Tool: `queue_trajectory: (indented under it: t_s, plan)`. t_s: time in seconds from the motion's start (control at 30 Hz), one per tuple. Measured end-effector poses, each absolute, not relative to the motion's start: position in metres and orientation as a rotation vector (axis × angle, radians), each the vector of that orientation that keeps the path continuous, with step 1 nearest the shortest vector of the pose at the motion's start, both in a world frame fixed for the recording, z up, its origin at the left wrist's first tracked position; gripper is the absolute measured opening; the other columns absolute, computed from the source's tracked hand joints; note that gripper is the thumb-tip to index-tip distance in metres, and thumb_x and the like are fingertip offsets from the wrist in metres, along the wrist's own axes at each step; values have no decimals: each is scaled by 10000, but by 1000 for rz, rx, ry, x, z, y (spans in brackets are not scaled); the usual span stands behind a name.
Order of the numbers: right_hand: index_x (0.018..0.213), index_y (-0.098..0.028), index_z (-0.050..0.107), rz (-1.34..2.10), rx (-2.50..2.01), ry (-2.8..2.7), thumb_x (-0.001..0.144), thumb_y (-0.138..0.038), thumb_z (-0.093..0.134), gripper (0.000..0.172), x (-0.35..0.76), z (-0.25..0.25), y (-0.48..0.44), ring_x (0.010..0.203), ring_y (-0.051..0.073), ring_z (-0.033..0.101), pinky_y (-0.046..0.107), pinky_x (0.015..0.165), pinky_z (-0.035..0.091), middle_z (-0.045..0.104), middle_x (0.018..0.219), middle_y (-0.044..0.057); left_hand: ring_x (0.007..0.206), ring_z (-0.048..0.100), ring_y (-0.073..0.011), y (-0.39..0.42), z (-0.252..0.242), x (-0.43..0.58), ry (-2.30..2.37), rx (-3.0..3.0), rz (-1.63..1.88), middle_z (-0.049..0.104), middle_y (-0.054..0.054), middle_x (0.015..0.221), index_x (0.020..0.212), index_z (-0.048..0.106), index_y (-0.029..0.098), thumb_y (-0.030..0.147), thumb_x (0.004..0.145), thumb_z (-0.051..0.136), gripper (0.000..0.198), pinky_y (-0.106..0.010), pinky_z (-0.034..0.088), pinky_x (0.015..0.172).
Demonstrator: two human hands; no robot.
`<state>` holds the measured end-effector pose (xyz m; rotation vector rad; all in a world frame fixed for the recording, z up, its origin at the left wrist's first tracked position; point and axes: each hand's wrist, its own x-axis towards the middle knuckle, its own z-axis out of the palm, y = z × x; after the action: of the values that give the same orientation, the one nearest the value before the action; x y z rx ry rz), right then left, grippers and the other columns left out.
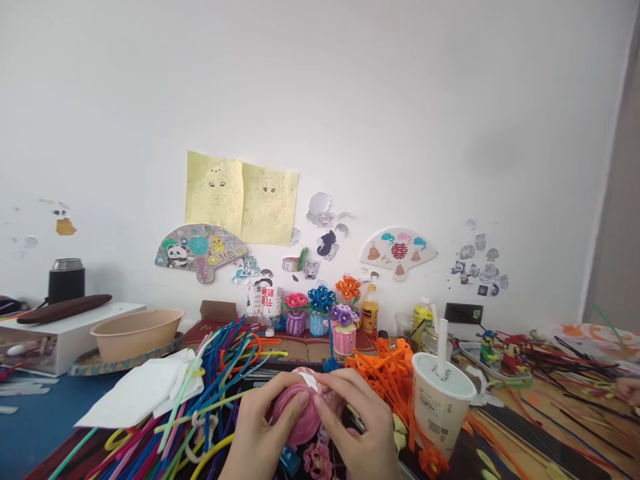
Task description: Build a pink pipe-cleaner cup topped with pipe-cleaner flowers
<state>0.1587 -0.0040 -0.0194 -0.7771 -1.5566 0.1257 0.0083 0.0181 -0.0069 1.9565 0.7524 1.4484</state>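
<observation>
My left hand (260, 427) and my right hand (357, 423) meet at the bottom centre, both closed around a small round pink pot (300, 410) wrapped in pipe cleaner. The fingertips of both hands pinch at its top rim, where a white strip shows. A loose pink pipe-cleaner flower (317, 460) lies just below the pot, between my wrists. Left of my left hand sprawls a heap of coloured pipe cleaners (200, 400). A pile of orange pipe cleaners (383, 373) lies close behind my right hand.
A paper cup with a straw (440, 400) stands right of my right hand. Little flower pots (320, 313) and bottles (370, 310) line the wall. A beige bowl (135, 333), white paper (145, 390) and a white box (65, 333) sit left. Another person's hand (630, 390) shows far right.
</observation>
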Motion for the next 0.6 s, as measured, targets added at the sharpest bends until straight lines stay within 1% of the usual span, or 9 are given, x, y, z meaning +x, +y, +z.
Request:
queue_trajectory:
  t_s: [0.17, 0.23, 0.3, 0.37, 0.47, 0.6]
  plan:
    - [879, -217, 734, 165, -764, -1583, 825, -194, 604, 143, 158, -19, -3, 602, 135, 588, 216, 567, 470, 650, 792, 39, 710, 655, -167, 19, -8, 8, 777, 1935, 1416, 722, -17, 779, 866, 710, 190, 351, 811, 625, 190, -197, 499, 671]
    - [963, -214, 724, 275, -780, -1573, 829, -229, 604, 181, 159, -20, -1, 613, 141, 597, 220, 565, 480, 660, 827, 49, 699, 650, -171, 19, -8, 8, 799, 1897, 1420, 719, -23, 757, 815, 705, 182, 365, 799, 634, 197, -197, 499, 654]
    - [1015, -201, 709, 439, -842, -1562, 830, -292, 612, 228, 161, -22, 3, 589, 145, 596, 220, 531, 479, 662, 805, 51, 679, 641, -170, 19, -8, 10, 824, 1843, 1425, 714, -27, 736, 773, 694, 175, 378, 787, 645, 209, -196, 498, 631]
    - [961, -178, 720, 563, -914, -1568, 825, -354, 620, 244, 163, -24, 7, 582, 155, 597, 224, 517, 477, 667, 760, 56, 671, 636, -171, 19, -9, 11, 830, 1788, 1424, 705, -26, 710, 767, 687, 172, 384, 767, 666, 213, -197, 497, 617]
    - [839, -159, 734, 639, -969, -1539, 813, -419, 626, 283, 166, -26, 10, 648, 190, 628, 249, 579, 498, 696, 784, 84, 689, 643, -175, 19, -10, 13, 811, 1712, 1399, 704, -27, 725, 792, 678, 173, 395, 757, 674, 224, -201, 499, 623]
    - [793, -149, 725, 714, -1008, -1446, 784, -449, 650, 310, 168, -23, 9, 672, 217, 650, 279, 624, 513, 720, 772, 93, 712, 637, -172, 19, -11, 13, 831, 1688, 1410, 691, -24, 740, 802, 651, 180, 417, 791, 631, 239, -206, 490, 642]
